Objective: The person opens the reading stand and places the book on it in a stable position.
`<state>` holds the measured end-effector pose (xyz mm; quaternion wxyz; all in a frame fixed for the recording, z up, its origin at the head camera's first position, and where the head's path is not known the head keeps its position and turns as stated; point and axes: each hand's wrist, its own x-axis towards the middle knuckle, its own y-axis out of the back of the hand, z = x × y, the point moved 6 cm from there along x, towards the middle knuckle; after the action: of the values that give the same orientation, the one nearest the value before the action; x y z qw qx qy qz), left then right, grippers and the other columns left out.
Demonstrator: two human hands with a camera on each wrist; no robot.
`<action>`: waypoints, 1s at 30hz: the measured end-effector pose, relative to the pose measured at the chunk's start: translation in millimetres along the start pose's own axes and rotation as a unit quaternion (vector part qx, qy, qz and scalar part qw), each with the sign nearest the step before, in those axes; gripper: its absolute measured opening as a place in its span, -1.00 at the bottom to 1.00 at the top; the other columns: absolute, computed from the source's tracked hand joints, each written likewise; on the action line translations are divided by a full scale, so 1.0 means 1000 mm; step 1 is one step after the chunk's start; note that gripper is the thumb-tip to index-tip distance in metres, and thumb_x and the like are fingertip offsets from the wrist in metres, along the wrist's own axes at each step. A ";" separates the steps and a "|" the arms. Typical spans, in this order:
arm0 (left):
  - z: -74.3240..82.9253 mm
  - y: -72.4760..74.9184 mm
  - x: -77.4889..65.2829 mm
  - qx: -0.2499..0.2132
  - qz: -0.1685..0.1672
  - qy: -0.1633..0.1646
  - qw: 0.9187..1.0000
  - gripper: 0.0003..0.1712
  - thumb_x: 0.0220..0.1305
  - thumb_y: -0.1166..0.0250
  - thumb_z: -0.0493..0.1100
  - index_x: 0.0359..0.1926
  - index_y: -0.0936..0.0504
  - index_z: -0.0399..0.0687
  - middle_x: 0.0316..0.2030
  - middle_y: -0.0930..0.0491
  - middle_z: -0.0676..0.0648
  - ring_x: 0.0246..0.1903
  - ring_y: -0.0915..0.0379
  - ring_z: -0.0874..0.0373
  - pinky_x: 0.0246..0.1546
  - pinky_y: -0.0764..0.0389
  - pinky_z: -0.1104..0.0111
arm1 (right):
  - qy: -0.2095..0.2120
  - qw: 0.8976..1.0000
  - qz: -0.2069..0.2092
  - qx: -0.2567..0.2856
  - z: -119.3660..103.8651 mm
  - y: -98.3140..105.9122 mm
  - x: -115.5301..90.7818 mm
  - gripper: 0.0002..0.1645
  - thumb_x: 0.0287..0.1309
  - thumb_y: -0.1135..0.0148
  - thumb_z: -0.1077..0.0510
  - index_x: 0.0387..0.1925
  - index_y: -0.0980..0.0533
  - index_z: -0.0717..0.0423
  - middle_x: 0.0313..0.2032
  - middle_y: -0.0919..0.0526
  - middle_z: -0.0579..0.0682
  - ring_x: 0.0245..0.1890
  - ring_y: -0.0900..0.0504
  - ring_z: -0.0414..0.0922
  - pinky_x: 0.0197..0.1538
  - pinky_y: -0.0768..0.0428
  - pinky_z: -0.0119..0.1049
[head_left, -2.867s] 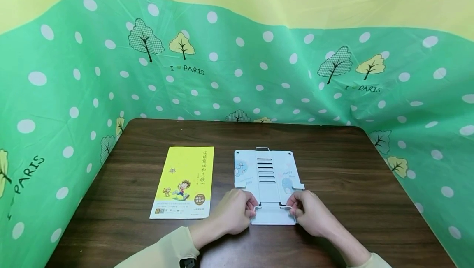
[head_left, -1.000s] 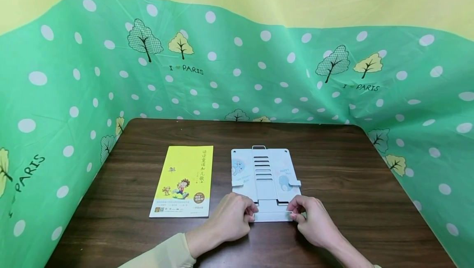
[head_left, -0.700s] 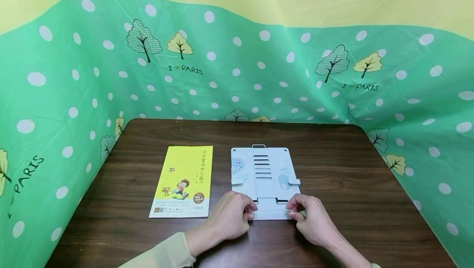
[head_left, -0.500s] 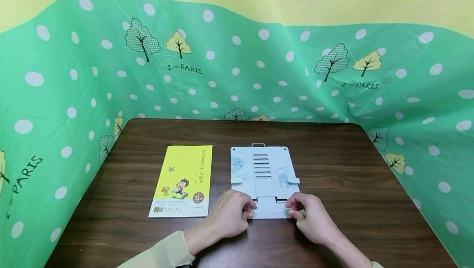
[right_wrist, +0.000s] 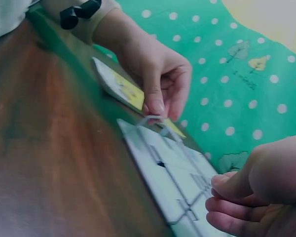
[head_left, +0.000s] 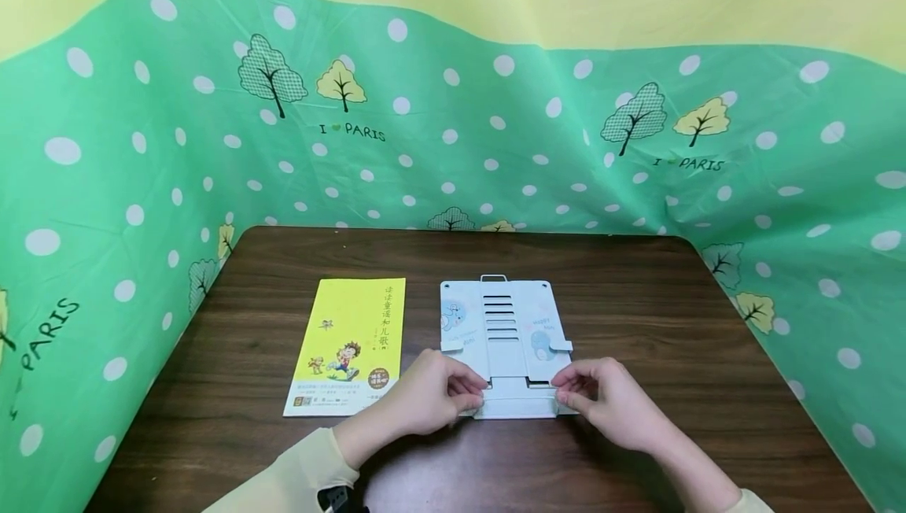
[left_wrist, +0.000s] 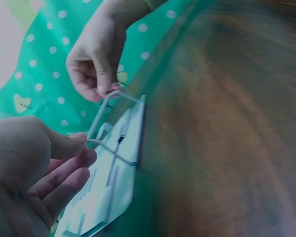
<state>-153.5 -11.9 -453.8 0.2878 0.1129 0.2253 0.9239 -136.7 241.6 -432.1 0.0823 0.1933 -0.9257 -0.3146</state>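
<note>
Your left hand point(head_left: 425, 395) pinches one corner of a thin white wire frame point(left_wrist: 98, 116) between thumb and fingers, and your right hand point(head_left: 612, 403) pinches the opposite corner. The frame rises off the near part of the white stand point(head_left: 506, 363), which lies on the brown bench point(head_left: 637, 285) between your hands. The stand's slots run up its middle, a small wire loop point(head_left: 493, 277) juts from its far edge, and tabs point(head_left: 561, 346) sit at its left and right sides. To its left, apart from it, you have a yellow book point(head_left: 350, 332) lying cover up. Green and yellow cloth point(head_left: 460, 88) hangs behind the bench and along both sides.
</note>
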 end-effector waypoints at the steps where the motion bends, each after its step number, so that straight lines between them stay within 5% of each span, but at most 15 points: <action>1: -0.001 0.004 0.002 -0.008 0.005 0.002 1.000 -0.84 0.28 -0.52 -0.34 -0.12 -0.85 -0.23 -0.39 -0.77 0.18 -0.41 -0.67 0.45 -0.28 -0.69 0.51 | -0.001 1.000 0.003 0.005 0.000 0.003 0.002 -0.94 0.29 -0.46 0.34 -0.21 -0.72 0.24 -0.36 -0.73 -0.12 -0.35 -0.67 -0.21 -0.29 -0.69 -0.31; 8: -0.012 0.036 0.016 -0.051 0.061 0.020 0.997 -0.80 0.28 -0.53 -0.32 -0.09 -0.83 -0.30 -0.34 -0.80 0.08 -0.33 -0.75 0.27 -0.24 -0.74 0.39 | -0.037 0.997 0.019 0.061 0.014 0.029 0.018 -0.80 0.26 -0.48 0.34 -0.14 -0.70 0.42 -0.32 -0.77 0.04 -0.31 -0.75 -0.06 -0.22 -0.76 -0.24; 17: -0.048 0.073 0.043 -0.134 0.132 0.125 0.974 -0.68 0.29 -0.52 -0.30 0.03 -0.78 -0.38 -0.24 -0.82 -0.10 -0.19 -0.78 0.10 -0.10 -0.75 0.31 | -0.105 0.990 0.029 0.093 0.039 0.052 0.051 -0.61 0.33 -0.45 0.28 0.06 -0.63 0.51 -0.15 -0.78 0.26 -0.16 -0.80 0.18 -0.07 -0.77 -0.17; 30: -0.087 0.087 0.069 -0.170 0.199 0.218 0.940 -0.71 0.24 -0.54 -0.35 -0.05 -0.77 -0.43 -0.27 -0.80 -0.20 -0.30 -0.78 0.07 -0.25 -0.79 0.25 | -0.175 0.979 0.055 0.084 0.080 0.058 0.093 -0.57 0.42 -0.38 0.23 0.14 -0.58 0.49 -0.06 -0.73 0.31 -0.08 -0.77 0.12 0.01 -0.76 -0.05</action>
<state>-280.5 -66.6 -482.7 0.0567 -0.0993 0.0945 0.9889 -261.1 290.2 -457.0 -0.0804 0.0902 -0.9581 -0.2599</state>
